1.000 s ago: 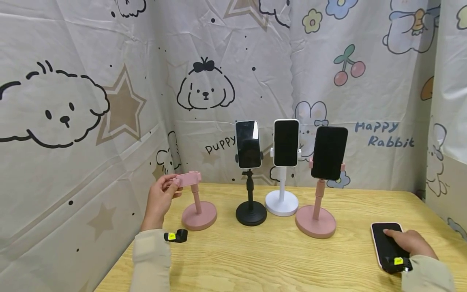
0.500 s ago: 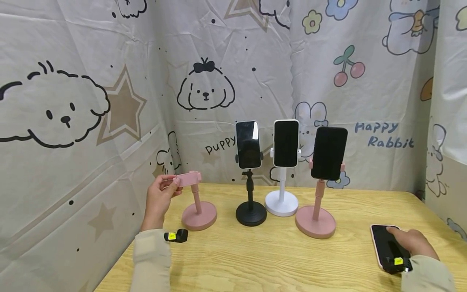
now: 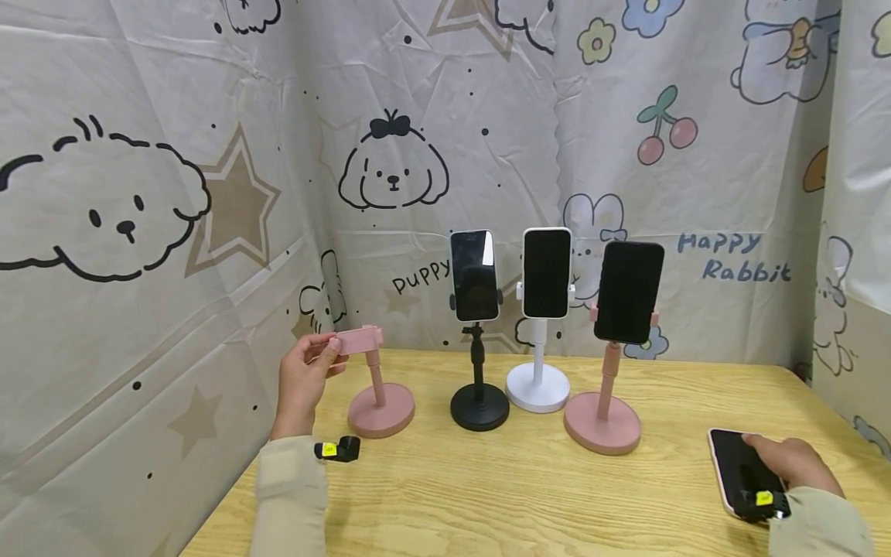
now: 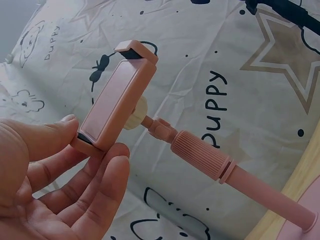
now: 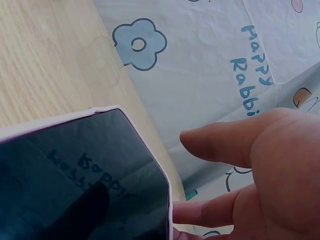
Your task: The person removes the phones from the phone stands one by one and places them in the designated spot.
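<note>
My left hand pinches the lower jaw end of the clamp on a pink phone stand. In the left wrist view, the thumb lies on one side of the stand's clamp and fingers on the other; the clamp tilts and holds no phone. Over at the right, a phone with a pale pink edge lies screen up near the table's right side. My right hand is at its side. In the right wrist view, the thumb is straight and lifted off the phone, while fingertips meet its edge.
Between the hands stand a black phone stand, a white phone stand and another pink phone stand, each with a phone upright in its clamp. All are on a wooden table. A printed curtain encloses the back and sides.
The right thumb has drawn slightly right across the phone, and the phone's far edge sits a little lower in view. The left hand keeps its pinch on the clamp, nearly still.
</note>
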{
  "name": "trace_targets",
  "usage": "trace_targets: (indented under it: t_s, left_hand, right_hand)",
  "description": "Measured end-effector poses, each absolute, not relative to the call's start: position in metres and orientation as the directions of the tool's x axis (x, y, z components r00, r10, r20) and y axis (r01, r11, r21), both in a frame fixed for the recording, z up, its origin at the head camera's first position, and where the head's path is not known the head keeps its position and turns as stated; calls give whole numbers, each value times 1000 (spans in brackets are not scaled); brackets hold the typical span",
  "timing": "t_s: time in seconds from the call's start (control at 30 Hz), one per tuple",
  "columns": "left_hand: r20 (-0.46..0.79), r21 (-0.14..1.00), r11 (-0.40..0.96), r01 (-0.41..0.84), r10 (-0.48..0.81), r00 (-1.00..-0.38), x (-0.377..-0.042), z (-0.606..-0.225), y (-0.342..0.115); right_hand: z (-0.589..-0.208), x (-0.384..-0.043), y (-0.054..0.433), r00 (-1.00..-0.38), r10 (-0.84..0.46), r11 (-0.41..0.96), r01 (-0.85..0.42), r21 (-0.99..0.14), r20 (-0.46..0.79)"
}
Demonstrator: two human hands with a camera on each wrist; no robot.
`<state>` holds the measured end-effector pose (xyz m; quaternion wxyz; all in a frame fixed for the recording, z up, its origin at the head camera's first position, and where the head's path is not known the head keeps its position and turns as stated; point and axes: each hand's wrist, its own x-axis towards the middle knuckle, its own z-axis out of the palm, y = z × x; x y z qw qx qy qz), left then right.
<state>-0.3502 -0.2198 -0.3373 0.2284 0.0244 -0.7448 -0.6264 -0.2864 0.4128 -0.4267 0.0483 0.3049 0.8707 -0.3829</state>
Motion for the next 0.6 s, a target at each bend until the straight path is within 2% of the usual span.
trace_targets:
  t_s: [0.37, 0.6]
  left_hand:
    - [290, 947, 229, 224, -315, -904, -351, -336, -219]
    - [295, 946, 233, 227, -319, -901, -349, -334, -220]
  right_hand:
    - [-426, -283, 417, -804, 500, 530, 579, -620, -323]
    - [-423, -280, 418, -840, 479, 614, 528, -587, -254]
